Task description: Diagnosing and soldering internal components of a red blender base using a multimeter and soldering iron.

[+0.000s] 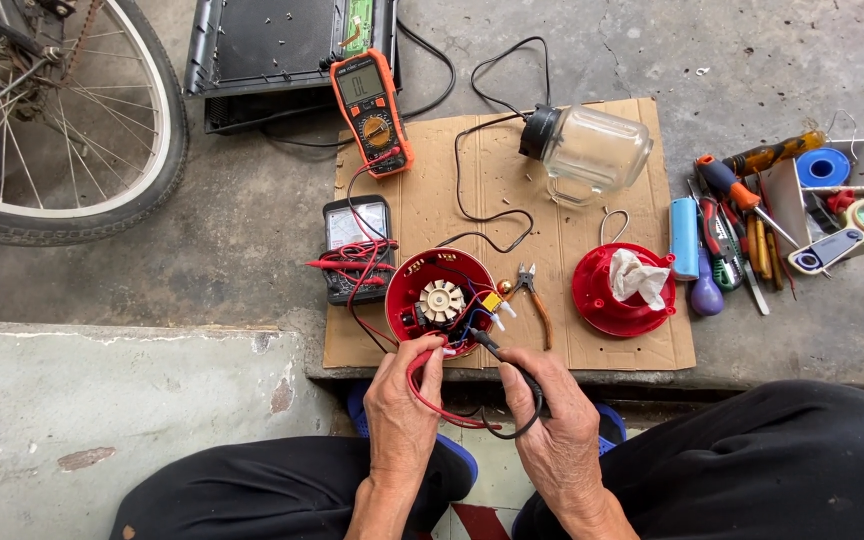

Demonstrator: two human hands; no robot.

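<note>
- My left hand (402, 400) is pinched around the red probe (430, 352), whose tip sits at the near rim of the open red blender base (404, 285), just beyond my fingers.
- My right hand (552, 425) is pinched around the black probe (487, 345), which points up and left from my fingers into the wiring beside the white fan wheel (441, 300).
- Red and black leads loop between my two hands and run off past my left hand toward the meters.
- Just beyond my right hand lie small orange-handled pliers (530, 290) on the cardboard sheet (572, 340).
- Farther out from my left hand sit a dark analogue meter (352, 225) and an orange digital multimeter (372, 110).
- Out to the right of my right hand is a red lid (597, 300) with a crumpled tissue, then a scatter of screwdrivers (737, 190).
- A glass blender jar (597, 150) lies on its side well beyond my right hand.
</note>
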